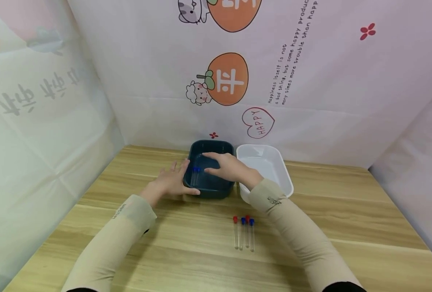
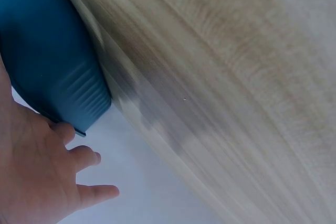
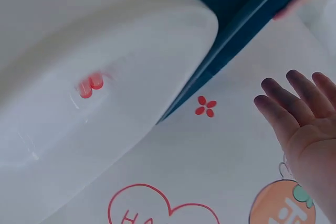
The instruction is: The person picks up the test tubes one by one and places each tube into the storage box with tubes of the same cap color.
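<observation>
My left hand (image 1: 172, 180) rests against the left side of the dark blue tray (image 1: 213, 195); its fingers are spread and its thumb lies along the front rim. In the left wrist view, the fingers reach past the tray's edge. Over the blue tray hovers my right hand (image 1: 229, 167), fingers extended and holding nothing. Blue-capped test tubes (image 1: 195, 170) lie inside at the tray's left. Nearer the front, two red-capped tubes (image 1: 235, 233) and two blue-capped tubes (image 1: 252, 236) lie side by side on the table.
A white tray (image 1: 286, 178) stands to the right of the blue one, partly behind my right forearm. Two red caps (image 3: 96, 81) show inside it in the right wrist view. A printed cloth (image 1: 321, 121) hangs behind the wooden table (image 1: 186, 251).
</observation>
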